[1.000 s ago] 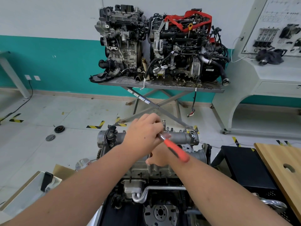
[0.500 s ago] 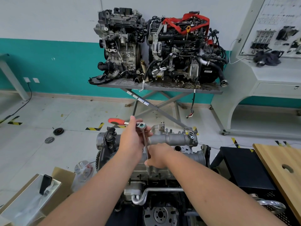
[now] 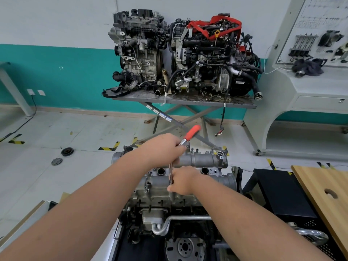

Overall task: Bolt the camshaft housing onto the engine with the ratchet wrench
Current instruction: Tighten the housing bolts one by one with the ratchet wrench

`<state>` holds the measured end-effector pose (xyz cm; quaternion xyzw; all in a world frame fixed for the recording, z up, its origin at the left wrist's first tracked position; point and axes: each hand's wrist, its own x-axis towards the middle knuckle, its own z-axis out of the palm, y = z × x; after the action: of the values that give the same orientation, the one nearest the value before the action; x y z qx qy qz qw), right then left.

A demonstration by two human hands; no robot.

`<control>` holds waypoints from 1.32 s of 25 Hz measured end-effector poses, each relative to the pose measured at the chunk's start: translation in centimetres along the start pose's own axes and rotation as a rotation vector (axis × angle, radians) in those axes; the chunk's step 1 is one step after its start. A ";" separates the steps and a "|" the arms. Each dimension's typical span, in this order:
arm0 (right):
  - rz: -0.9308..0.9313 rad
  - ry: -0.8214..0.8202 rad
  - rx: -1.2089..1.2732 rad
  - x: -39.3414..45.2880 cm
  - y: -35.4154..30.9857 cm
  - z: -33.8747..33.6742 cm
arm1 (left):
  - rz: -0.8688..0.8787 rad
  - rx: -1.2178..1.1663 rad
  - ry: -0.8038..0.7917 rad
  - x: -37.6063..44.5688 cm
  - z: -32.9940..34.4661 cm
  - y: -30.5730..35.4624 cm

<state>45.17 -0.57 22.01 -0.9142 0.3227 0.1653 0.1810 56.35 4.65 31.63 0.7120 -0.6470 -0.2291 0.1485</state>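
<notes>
We are tightening a bolt on the camshaft housing [image 3: 199,160], which is sitting on top of the engine [image 3: 180,193] before us. Our left hand [image 3: 163,149] is gripping the ratchet wrench [image 3: 188,137] at its head, red handle angling up and away, while our right hand [image 3: 181,180] is pinching the long extension bar [image 3: 170,171] upright. Next, we judge, comes a steady swing of the handle with the socket kept seated.

Both arms extended; left grip [image 3: 163,149] curled above right grip [image 3: 183,180], also curled.
</notes>
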 end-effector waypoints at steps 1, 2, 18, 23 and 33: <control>0.009 0.008 0.001 0.1 -0.1 0.1 | 0.065 0.210 0.049 0.1 0.3 0.1; 0.017 0.020 -0.002 0.2 -0.1 0.3 | 0.153 0.380 0.118 0.0 0.8 -0.1; 0.059 0.007 -0.037 0.3 -0.4 0.1 | -0.253 -1.688 0.432 -1.0 5.4 -2.0; 0.068 -0.047 -0.046 0.9 -0.4 -0.2 | -0.402 -1.331 0.188 -0.1 2.6 -3.5; -0.003 0.001 -0.024 1.0 0.2 0.2 | -0.112 -0.263 0.113 0.2 0.0 -3.1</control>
<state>45.76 -1.12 21.36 -0.9169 0.3193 0.1685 0.1699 59.07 4.84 30.05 0.7331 -0.5614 -0.2791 0.2637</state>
